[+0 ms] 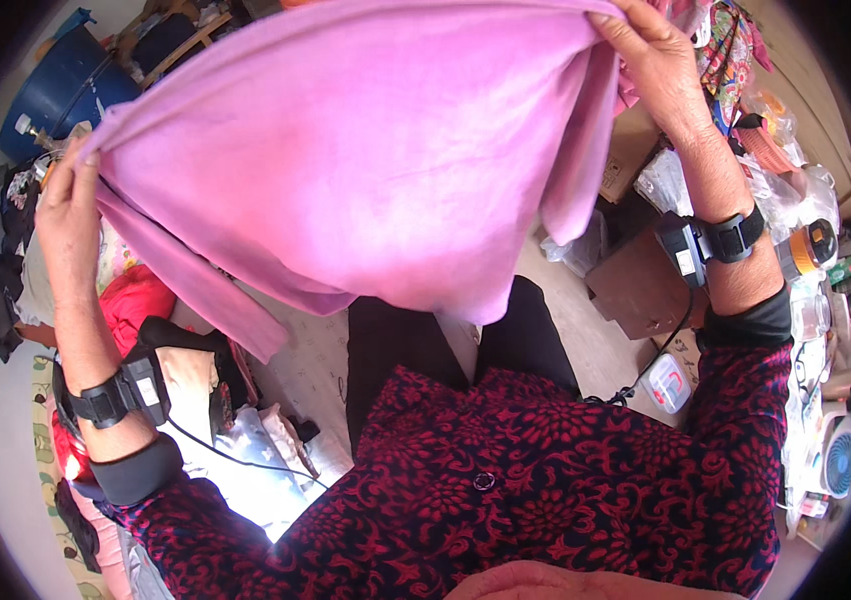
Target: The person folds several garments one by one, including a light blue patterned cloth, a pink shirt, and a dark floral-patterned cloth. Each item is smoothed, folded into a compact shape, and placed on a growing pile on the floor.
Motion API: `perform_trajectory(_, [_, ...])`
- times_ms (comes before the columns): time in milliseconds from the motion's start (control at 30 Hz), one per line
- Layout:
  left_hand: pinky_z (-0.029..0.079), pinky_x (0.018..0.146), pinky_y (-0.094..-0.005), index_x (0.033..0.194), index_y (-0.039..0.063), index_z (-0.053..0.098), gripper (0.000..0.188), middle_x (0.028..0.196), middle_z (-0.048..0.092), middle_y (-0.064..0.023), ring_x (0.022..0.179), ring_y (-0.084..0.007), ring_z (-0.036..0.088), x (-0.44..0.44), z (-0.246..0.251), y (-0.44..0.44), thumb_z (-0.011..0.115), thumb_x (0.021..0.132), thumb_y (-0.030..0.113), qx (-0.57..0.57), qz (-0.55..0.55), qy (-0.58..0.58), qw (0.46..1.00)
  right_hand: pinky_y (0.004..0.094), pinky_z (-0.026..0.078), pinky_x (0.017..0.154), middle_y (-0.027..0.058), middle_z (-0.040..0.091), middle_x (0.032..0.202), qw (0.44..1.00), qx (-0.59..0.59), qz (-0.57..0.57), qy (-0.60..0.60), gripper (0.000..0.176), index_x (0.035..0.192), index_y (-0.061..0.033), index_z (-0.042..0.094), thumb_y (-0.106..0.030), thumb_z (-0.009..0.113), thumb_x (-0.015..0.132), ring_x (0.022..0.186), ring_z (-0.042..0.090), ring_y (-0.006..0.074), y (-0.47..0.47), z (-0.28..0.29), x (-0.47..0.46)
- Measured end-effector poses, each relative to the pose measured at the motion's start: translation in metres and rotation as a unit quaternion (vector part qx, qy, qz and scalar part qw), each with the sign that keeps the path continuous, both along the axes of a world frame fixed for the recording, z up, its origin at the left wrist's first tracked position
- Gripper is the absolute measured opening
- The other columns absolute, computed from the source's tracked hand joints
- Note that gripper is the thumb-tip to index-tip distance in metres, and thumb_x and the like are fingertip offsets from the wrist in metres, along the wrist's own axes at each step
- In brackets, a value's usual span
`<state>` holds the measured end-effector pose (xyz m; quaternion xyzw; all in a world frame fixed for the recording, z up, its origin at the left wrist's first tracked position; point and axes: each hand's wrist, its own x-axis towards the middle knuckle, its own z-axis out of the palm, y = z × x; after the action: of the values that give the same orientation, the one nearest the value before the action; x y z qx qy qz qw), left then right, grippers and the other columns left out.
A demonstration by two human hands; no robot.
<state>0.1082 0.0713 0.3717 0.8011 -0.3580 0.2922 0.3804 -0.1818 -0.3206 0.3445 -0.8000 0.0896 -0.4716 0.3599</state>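
Observation:
A pink long-sleeved garment is stretched wide between my raised hands. My left hand pinches it at the left corner, thumb against the cloth. At the upper right, my right hand grips the other corner of its top edge. Both sleeves hang down below the hands, and the lower hem droops over the floor just ahead of my legs. Part of the top edge is cut off by the picture's rim.
At upper left stands a large blue plastic tub. Piled clothes with a red cloth lie on the left. A brown cardboard box, a clear-lidded container, plastic bags and a small fan are on the right.

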Motion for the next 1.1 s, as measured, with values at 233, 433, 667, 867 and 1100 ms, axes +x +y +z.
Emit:
perform_trajectory(233, [0.032,0.099,-0.0269,0.102,0.001,0.062,0.017,0.113,0.059,-0.0078,0.116,-0.0163,0.047,0.008,-0.044,0.027,0.054,0.087,0.006,0.032,-0.074,0.088,0.993,0.0191,0.044,0.078,-0.0005,0.063,0.093,0.985,-0.011,0.042,0.169,0.029,0.111,-0.0051,0.059,-0.018,0.062,0.085,0.087,0.055,0.0054,-0.025,-0.024,0.003])
perform_trajectory(433, [0.041,0.085,-0.021,0.11,0.001,0.059,0.024,0.102,0.062,-0.0046,0.094,-0.0093,0.055,-0.017,-0.048,0.055,0.049,0.089,0.002,0.001,0.001,0.129,0.992,0.0206,0.046,0.075,0.0005,0.062,0.095,0.982,0.007,0.122,0.143,0.026,0.111,-0.0022,0.058,-0.002,0.053,0.086,0.085,0.056,0.0065,-0.037,-0.023,-0.028])
perform_trajectory(667, [0.047,0.073,-0.0199,0.104,0.002,0.059,0.018,0.091,0.061,-0.0015,0.082,-0.0069,0.057,-0.035,-0.047,0.062,0.05,0.093,0.012,-0.063,-0.033,0.246,0.967,0.016,0.037,0.053,-0.0051,0.058,0.07,0.993,0.023,-0.015,0.114,0.021,0.105,-0.0067,0.064,-0.017,0.061,0.087,0.054,0.048,0.0022,-0.047,-0.03,-0.023])
perform_trajectory(867, [0.055,0.067,-0.0224,0.107,0.001,0.051,0.02,0.091,0.059,-0.0066,0.076,-0.0098,0.059,-0.035,-0.055,0.051,0.045,0.094,0.016,-0.14,-0.191,0.454,0.859,0.0169,0.039,0.049,-0.004,0.057,0.066,0.989,0.118,0.025,0.091,0.02,0.106,-0.009,0.06,-0.021,0.054,0.091,0.052,0.052,0.005,-0.039,-0.038,-0.008])
perform_trajectory(1100, [0.052,0.07,-0.0255,0.104,0.0,0.052,0.023,0.093,0.055,-0.007,0.073,-0.0119,0.055,0.038,-0.092,0.023,0.045,0.092,0.018,-0.08,-0.071,0.363,0.926,0.0292,0.05,0.081,0.0038,0.06,0.097,0.959,0.228,0.093,0.14,0.018,0.104,-0.0056,0.054,-0.018,0.047,0.094,0.087,0.063,0.0158,-0.034,-0.056,0.048])
